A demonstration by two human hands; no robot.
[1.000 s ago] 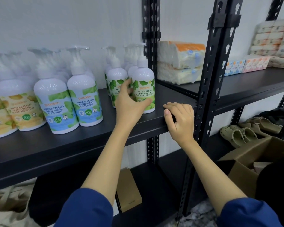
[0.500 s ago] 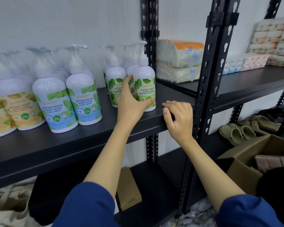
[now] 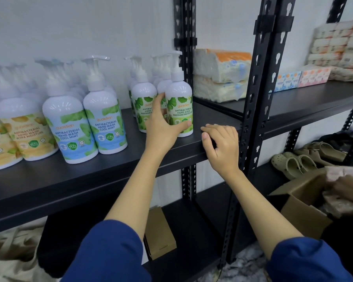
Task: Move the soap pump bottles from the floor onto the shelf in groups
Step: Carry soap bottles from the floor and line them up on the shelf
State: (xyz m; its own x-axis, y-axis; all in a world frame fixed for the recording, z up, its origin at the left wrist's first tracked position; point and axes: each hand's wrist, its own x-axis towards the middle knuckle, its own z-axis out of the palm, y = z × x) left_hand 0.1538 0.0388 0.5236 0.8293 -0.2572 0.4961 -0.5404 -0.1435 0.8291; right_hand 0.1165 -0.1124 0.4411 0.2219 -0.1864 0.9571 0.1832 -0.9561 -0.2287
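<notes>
Left hand (image 3: pixel 161 129): grips the front green-label bottle (image 3: pixel 179 106), thumb along its lower front, fingers (image 3: pixel 158 100) curled round its left side.
Green-label bottle: upright on the black shelf (image 3: pixel 114 167), at the right end of the row (more green ones stand behind).
Right hand (image 3: pixel 222 147): rests on the shelf's front edge, fingers curled over the lip.
Blue-label bottles (image 3: pixel 90 123): upright, left of the green group.
Yellow-label bottles (image 3: pixel 22 129): farthest left.
Tissue packs (image 3: pixel 220 74): on the neighbouring shelf.
</notes>
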